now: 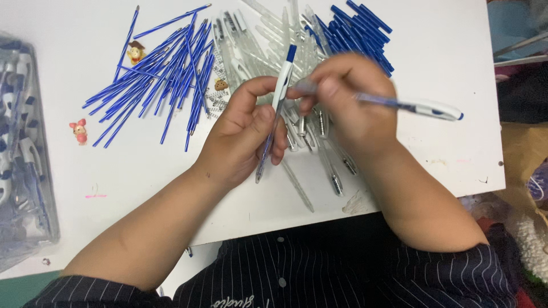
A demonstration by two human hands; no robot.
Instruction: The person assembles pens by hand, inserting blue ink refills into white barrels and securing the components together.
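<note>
My left hand (242, 134) grips a white pen with a blue tip (282, 80), held nearly upright over the white table (445, 85). My right hand (348, 97) holds a second pen with a blue and white barrel (416, 105) that sticks out to the right. The fingertips of both hands meet near the upright pen. Under my hands lies a heap of clear pen barrels (319, 154). A pile of blue ink refills (165, 80) spreads out to the left, and a stack of dark blue pen parts (359, 31) lies at the back right.
A clear plastic bag of finished pens (23, 154) lies at the left edge. Two small cartoon stickers (79, 131) are on the table at left. Small springs (212, 101) sit by the refills. Cluttered cloth and boxes (525, 114) stand beyond the right table edge.
</note>
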